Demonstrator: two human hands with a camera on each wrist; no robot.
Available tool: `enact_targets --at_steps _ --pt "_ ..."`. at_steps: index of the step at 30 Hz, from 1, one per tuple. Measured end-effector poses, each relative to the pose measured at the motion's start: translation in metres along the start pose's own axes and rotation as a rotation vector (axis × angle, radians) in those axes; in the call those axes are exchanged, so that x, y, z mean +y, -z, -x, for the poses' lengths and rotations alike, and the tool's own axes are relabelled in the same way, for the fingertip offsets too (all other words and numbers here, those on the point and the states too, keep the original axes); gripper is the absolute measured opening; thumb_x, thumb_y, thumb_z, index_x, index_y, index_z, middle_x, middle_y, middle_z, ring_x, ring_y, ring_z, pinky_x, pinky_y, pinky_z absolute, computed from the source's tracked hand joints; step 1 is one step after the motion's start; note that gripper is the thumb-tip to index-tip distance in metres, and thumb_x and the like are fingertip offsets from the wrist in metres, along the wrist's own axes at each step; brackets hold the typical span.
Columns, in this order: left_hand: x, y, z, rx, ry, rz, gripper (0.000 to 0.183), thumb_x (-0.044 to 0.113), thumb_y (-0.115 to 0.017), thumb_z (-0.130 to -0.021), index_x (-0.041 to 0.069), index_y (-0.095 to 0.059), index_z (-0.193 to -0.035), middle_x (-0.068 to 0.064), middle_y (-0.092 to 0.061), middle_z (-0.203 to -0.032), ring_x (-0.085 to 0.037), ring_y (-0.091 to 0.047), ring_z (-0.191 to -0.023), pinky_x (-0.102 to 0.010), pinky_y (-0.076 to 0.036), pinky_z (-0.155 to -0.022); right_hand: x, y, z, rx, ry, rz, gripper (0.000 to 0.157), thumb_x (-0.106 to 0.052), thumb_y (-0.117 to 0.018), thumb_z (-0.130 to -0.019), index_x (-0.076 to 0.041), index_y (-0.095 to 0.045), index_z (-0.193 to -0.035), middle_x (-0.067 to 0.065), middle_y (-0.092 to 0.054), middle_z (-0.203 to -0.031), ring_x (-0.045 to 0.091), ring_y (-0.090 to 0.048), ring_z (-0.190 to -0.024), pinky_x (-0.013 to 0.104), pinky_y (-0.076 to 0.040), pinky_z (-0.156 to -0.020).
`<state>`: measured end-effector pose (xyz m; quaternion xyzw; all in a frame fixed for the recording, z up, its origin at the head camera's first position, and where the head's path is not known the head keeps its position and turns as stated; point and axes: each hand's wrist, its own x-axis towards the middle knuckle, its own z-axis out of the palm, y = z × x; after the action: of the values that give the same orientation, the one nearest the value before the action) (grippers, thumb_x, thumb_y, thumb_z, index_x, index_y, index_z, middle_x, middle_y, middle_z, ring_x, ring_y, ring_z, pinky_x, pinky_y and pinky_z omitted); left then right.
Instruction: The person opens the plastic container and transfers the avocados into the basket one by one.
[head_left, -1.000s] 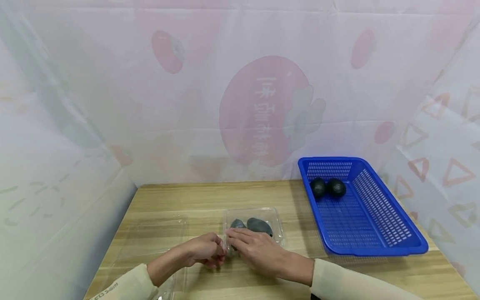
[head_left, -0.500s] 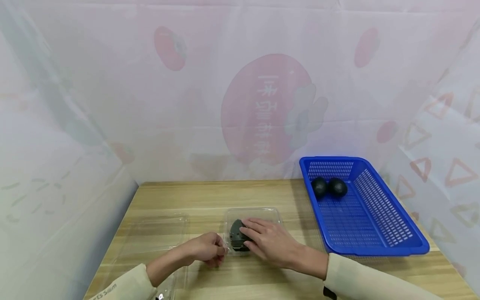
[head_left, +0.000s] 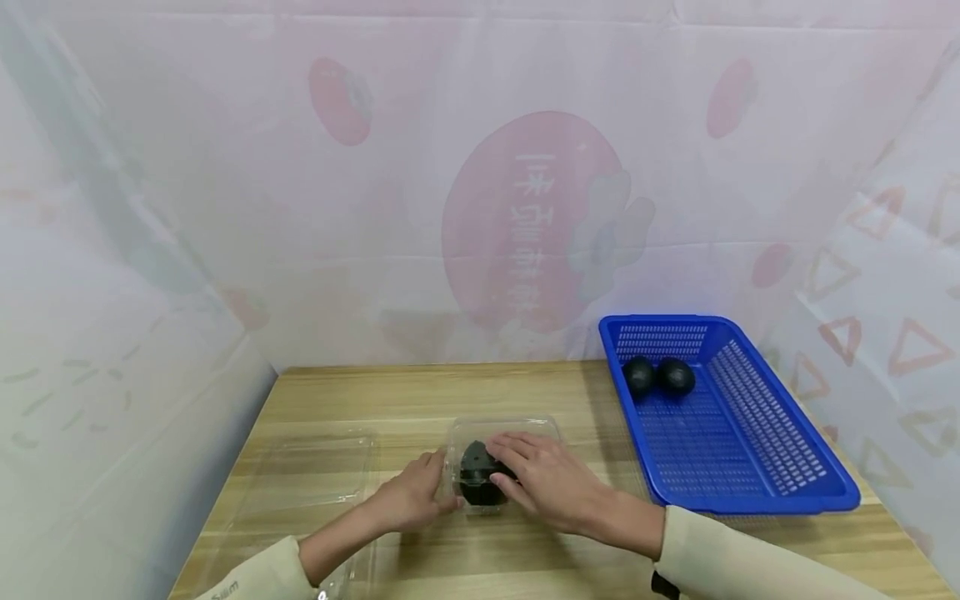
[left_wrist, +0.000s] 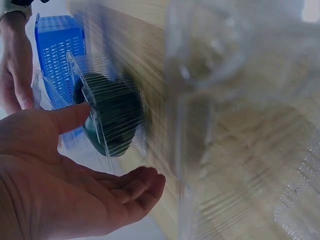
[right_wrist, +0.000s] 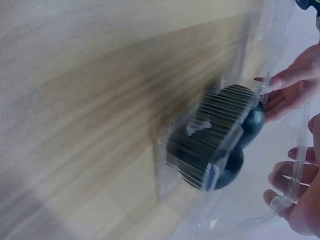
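Two dark-green, rounded fruits (head_left: pixel 480 477) in a clear plastic box (head_left: pixel 468 431), lower centre.
Left hand (head_left: pixel 412 497), fingers relaxed, thumbs the box's edge; right hand (head_left: pixel 551 485) reaches over (grip unclear). Best brace lightly, without squeezing.

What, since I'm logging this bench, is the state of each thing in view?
Small clear plastic box: upright, holding two avocados.
Its lid: raised, not closed.
Blue plastic basket: upright, open-topped, two more avocados inside.
Clear plastic packaging at left: no contents visible; open or shut unclear.
Left hand: thumb at the box, fingers loosely curled.
Right hand: at the lid; grip unclear.
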<state>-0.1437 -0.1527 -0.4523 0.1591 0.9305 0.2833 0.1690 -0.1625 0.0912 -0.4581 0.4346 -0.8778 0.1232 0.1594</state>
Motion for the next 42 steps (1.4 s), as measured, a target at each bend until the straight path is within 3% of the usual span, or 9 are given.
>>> enact_targets --at_steps 5,11,18,25,30,36,42 --pt "0.000 -0.004 0.000 0.039 -0.025 -0.047 0.091 0.038 -0.071 -0.089 -0.009 -0.022 -0.150 -0.033 -0.029 -0.151 -0.051 -0.034 -0.134 -0.063 -0.035 -0.104 0.003 0.011 -0.005 0.005 -0.066 -0.044 0.040 -0.040 -0.047 -0.103 -0.014 -0.061 -0.130 0.005 -0.064 -0.128 0.021 -0.059 -0.119 0.040 -0.048 -0.099" --pt "-0.005 -0.009 -0.005 0.062 -0.102 -0.105 0.097 0.046 -0.066 -0.091 -0.011 -0.017 -0.151 -0.031 -0.014 -0.157 -0.049 -0.025 -0.141 -0.059 -0.026 -0.112 0.008 0.023 -0.012 -0.012 -0.133 -0.062 0.041 -0.043 -0.046 -0.103 -0.016 -0.060 -0.131 0.002 -0.066 -0.124 0.020 -0.061 -0.116 0.041 -0.052 -0.092" --pt "-0.008 -0.016 -0.011 0.049 -0.102 -0.203 0.100 0.057 -0.060 -0.090 -0.005 -0.014 -0.154 -0.024 -0.010 -0.161 -0.046 -0.020 -0.144 -0.058 -0.023 -0.114 0.016 0.032 -0.021 -0.022 -0.164 -0.049 0.040 -0.042 -0.045 -0.103 -0.016 -0.063 -0.129 0.004 -0.070 -0.117 0.020 -0.065 -0.107 0.040 -0.055 -0.086" --pt "0.004 -0.013 -0.010 0.030 -0.072 -0.204 0.101 0.061 -0.058 -0.090 -0.005 -0.013 -0.154 -0.024 -0.009 -0.161 -0.043 -0.019 -0.145 -0.060 -0.024 -0.113 0.026 0.037 -0.032 0.004 -0.205 -0.077 0.039 -0.039 -0.047 -0.103 -0.013 -0.066 -0.125 0.006 -0.070 -0.116 0.022 -0.067 -0.105 0.041 -0.055 -0.084" --pt "0.000 -0.020 -0.013 0.053 -0.073 -0.214 0.104 0.065 -0.055 -0.089 -0.005 -0.013 -0.154 -0.023 -0.006 -0.161 -0.043 -0.018 -0.145 -0.062 -0.025 -0.111 0.036 0.041 -0.040 0.013 -0.220 -0.137 0.037 -0.034 -0.047 -0.104 -0.010 -0.066 -0.124 0.007 -0.070 -0.118 0.021 -0.068 -0.103 0.040 -0.055 -0.084" --pt "-0.009 -0.030 -0.018 0.096 -0.099 -0.239 0.108 0.070 -0.050 -0.088 -0.004 -0.007 -0.155 -0.025 -0.004 -0.161 -0.045 -0.018 -0.145 -0.064 -0.026 -0.109 0.049 0.042 -0.049 0.029 -0.184 -0.117 0.032 -0.027 -0.048 -0.104 -0.010 -0.065 -0.125 0.005 -0.071 -0.115 0.019 -0.069 -0.097 0.038 -0.056 -0.081" --pt "-0.006 -0.029 -0.017 0.085 -0.089 -0.233 0.110 0.072 -0.050 -0.088 -0.004 -0.007 -0.155 -0.025 -0.003 -0.161 -0.044 -0.017 -0.145 -0.064 -0.027 -0.109 0.060 0.043 -0.062 0.034 -0.225 -0.128 0.031 -0.025 -0.049 -0.104 -0.010 -0.067 -0.123 0.005 -0.072 -0.111 0.019 -0.070 -0.093 0.037 -0.056 -0.078"
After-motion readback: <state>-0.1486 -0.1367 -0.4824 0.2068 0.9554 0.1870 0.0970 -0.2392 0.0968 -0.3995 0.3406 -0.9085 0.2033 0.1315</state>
